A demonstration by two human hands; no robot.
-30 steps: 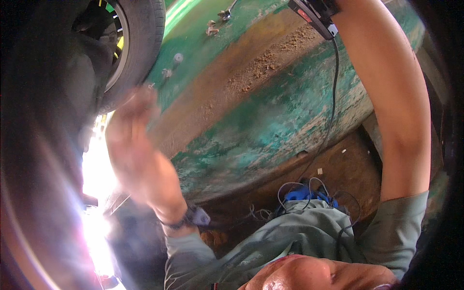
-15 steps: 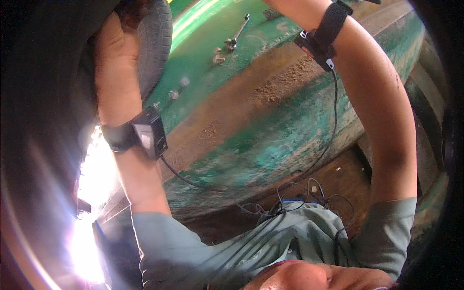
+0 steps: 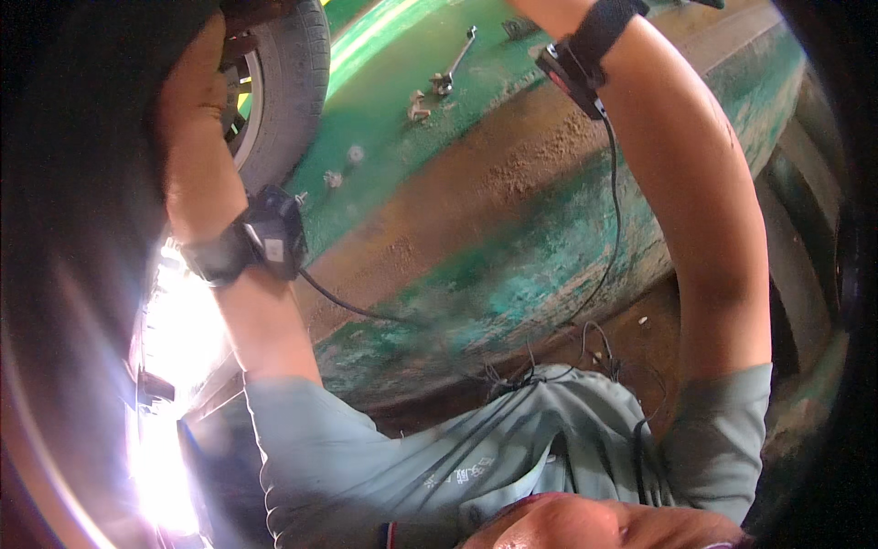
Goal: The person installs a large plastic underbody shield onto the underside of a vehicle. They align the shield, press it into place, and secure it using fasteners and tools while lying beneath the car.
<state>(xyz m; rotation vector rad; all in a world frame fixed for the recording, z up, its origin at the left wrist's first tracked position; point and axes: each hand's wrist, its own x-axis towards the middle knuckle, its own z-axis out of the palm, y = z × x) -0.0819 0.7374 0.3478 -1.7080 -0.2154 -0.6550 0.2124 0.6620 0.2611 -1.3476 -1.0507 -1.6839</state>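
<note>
My left hand (image 3: 194, 87) is raised at the upper left, beside a wheel with a black tyre (image 3: 297, 101) and a spoked rim. Shadow hides its fingers, so whether it holds anything does not show. My right forearm (image 3: 672, 137) reaches up past the top edge, and the hand itself is out of the picture. Between the arms, a wrench (image 3: 455, 62) lies on a worn green metal surface (image 3: 384, 137). Close to it sits a small metal piece (image 3: 419, 107), and nearer the wheel are small fasteners (image 3: 333, 179).
Each wrist carries a strapped black device, the left one (image 3: 274, 240) trailing a cable (image 3: 352, 306). Loose cables (image 3: 599, 352) gather by my grey shirt (image 3: 412, 457). Brown dirt (image 3: 521, 156) coats the green surface's ledge. Bright light glares at lower left.
My left hand has shifted left, uncovering more of the wheel's rim. My right forearm has moved a little to the left. The wrench and small parts rest in the same places.
</note>
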